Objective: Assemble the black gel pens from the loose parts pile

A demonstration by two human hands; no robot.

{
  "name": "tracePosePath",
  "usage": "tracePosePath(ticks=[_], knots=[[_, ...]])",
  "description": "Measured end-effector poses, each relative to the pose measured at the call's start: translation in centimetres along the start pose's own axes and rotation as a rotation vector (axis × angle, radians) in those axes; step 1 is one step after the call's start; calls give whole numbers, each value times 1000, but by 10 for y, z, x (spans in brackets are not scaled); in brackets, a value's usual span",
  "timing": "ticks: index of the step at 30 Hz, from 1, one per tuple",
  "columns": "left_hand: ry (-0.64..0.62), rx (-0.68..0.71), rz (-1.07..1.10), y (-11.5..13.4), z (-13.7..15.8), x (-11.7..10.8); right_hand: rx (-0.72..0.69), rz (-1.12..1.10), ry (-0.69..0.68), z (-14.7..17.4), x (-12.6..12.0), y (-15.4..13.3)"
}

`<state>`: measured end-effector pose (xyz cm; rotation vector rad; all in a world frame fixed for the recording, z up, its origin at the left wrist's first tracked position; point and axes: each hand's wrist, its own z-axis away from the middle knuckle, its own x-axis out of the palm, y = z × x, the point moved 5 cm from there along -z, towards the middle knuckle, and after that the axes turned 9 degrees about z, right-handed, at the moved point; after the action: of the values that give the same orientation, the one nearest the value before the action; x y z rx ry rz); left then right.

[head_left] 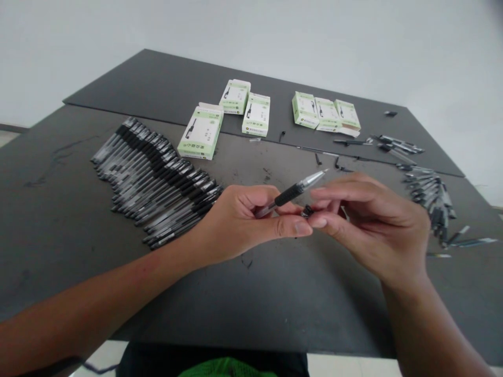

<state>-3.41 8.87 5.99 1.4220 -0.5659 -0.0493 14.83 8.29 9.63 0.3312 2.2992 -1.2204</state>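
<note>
In my left hand (251,222) is a gel pen (288,195) with a black ribbed grip and a silver cone tip, slanting up to the right with its point bare. Between the thumbs and fingers of both hands is a small black piece (307,211), maybe part of a pen cap; most of it is hidden. My right hand (373,220) pinches this piece, its forefinger curved close below the pen tip. To the left of my hands lies a long row of capped black gel pens (157,178), side by side on the dark table (251,309).
Several green-and-white boxes (202,131) lie toward the back, with more boxes (326,114) farther right. A loose heap of pen parts (430,196) spreads at the right. Small black clips (318,159) and refills are scattered past my hands. A seam crosses the table.
</note>
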Motion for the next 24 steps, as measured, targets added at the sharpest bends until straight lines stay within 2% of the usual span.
tracePosePath(ticks=[7,15,24], knots=[[-55,3,34,-1,-1,0,-37,24,-46,4,2,-1],[-93,84,64,4,0,-1,-119,-7,-71,3,7,-4],[-86,29,67,-2,-2,-4,-74,-15,-74,3,13,2]])
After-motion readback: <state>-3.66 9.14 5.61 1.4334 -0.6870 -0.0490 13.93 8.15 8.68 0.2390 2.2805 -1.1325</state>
